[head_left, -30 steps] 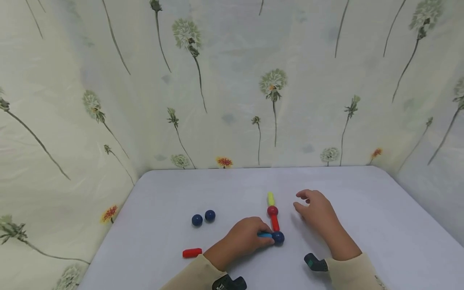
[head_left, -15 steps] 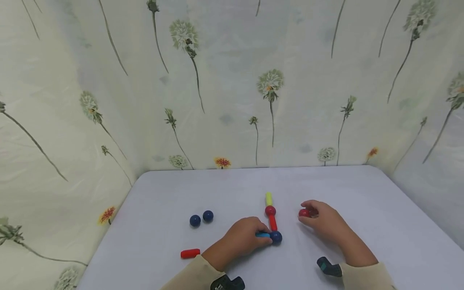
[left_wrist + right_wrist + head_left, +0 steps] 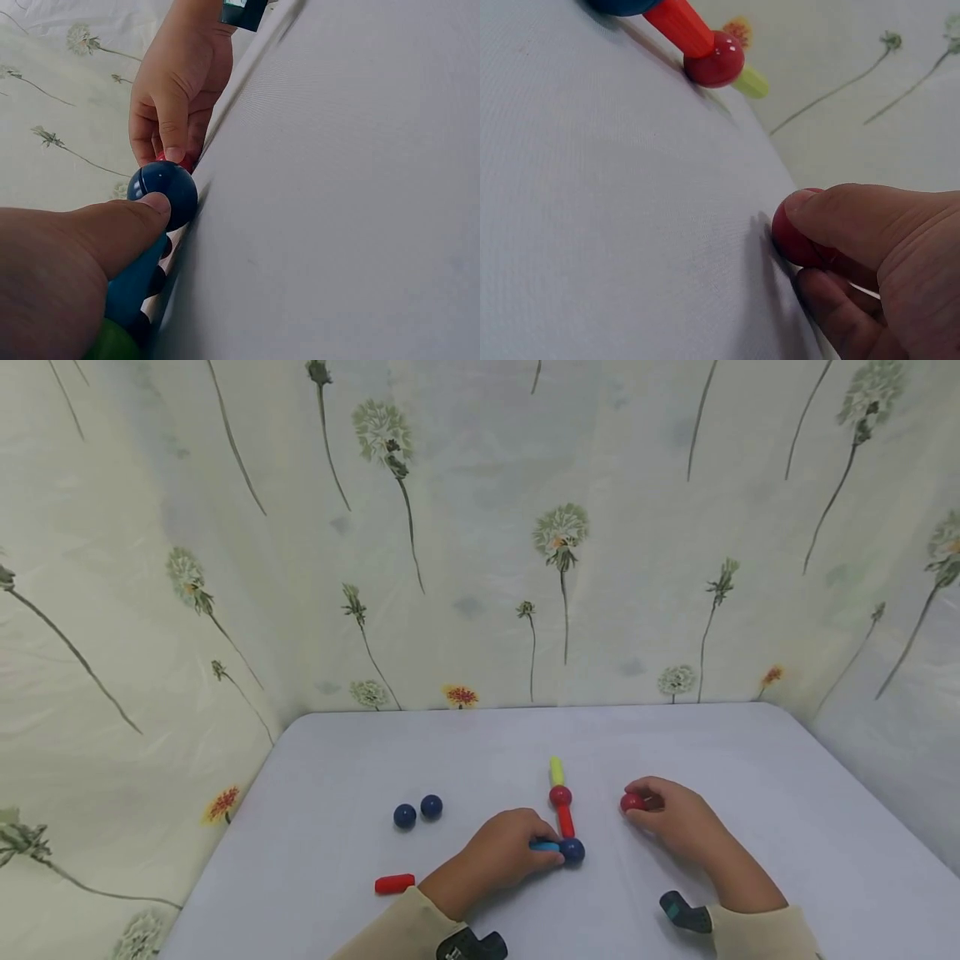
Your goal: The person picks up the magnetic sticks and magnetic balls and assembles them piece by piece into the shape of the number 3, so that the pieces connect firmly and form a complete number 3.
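Plainly, the right hand [image 3: 681,818] has its grip clamped on a red ball [image 3: 631,802], right of the chain [image 3: 565,818] on the desk [image 3: 337,768]; the left hand [image 3: 506,852] pinches the blue rod [image 3: 544,846] touching a blue ball [image 3: 573,852]. The red ball looks light, hard and slippery, apt to roll, so pinch it across its middle; the rod seems stiff, best held by its sides.

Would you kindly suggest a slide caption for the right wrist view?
The right hand pinches a red ball, apart from a red rod, second red ball and yellow rod lying in line.
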The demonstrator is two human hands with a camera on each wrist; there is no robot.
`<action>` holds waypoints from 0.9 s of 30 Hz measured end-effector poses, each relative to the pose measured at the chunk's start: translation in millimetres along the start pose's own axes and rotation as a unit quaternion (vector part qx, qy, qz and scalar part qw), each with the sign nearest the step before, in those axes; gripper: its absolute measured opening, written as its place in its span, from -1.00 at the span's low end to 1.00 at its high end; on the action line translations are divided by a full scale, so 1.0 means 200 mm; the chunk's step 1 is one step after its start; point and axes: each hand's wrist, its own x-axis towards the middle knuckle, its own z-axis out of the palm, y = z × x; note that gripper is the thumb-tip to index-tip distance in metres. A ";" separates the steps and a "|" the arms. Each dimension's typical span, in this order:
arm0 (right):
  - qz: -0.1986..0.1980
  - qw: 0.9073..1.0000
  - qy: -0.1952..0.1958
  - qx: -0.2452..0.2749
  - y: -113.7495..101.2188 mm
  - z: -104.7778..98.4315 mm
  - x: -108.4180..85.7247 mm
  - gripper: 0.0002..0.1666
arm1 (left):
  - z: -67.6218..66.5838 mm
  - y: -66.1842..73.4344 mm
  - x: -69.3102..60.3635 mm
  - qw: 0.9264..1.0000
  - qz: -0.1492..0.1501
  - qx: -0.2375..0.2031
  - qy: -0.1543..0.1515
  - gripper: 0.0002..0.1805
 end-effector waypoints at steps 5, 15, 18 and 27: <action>0.000 1.000 0.005 0.005 0.00 0.01 -0.01 -0.42 | 0.01 0.00 0.00 1.000 0.005 -0.001 0.003 -0.77; -0.032 1.000 0.001 0.001 -0.02 0.04 -0.01 -0.43 | 0.02 0.00 0.00 1.000 -0.005 -0.005 -0.004 -0.77; -0.043 0.999 0.008 -0.004 -0.03 0.05 -0.01 -0.43 | 0.02 0.00 0.01 1.000 -0.006 -0.005 -0.004 -0.77; -0.045 0.998 0.032 0.010 -0.10 0.10 0.00 -0.44 | 0.01 -0.01 0.00 1.000 0.005 0.000 0.002 -0.76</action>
